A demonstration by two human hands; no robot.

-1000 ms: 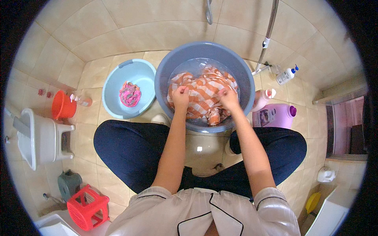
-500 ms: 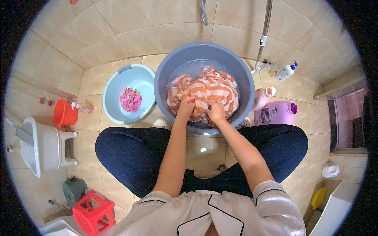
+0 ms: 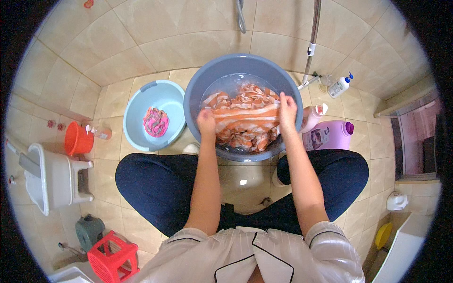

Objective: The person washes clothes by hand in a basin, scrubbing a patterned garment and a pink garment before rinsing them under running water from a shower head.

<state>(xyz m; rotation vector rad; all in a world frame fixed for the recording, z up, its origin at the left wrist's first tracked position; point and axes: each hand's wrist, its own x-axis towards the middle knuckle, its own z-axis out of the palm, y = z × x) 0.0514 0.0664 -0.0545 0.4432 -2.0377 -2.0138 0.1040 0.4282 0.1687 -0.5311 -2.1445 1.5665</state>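
A wet orange-and-white checked cloth [image 3: 247, 115] lies bunched in water inside a large grey-blue basin [image 3: 195, 84]. My left hand [image 3: 206, 121] is closed on the cloth at the basin's left side. Near the right rim, my right hand [image 3: 287, 109] grips another part of it. Between the two hands a strip of the cloth is pulled taut from side to side, above the wet folds. The cloth's lower folds are partly under water, and its full shape is hidden.
To the left stands a light blue basin [image 3: 133, 118] with a pink and grey cloth [image 3: 155, 122]. At right are a pink bottle [image 3: 311, 119], a purple jug [image 3: 329, 134] and a white pump bottle [image 3: 338, 88]. Stools and a red bucket [image 3: 78, 138] stand further left.
My hands have moved apart from the middle of the cloth, left hand leftward, right hand rightward and farther away. The cloth between them has been drawn out wide.
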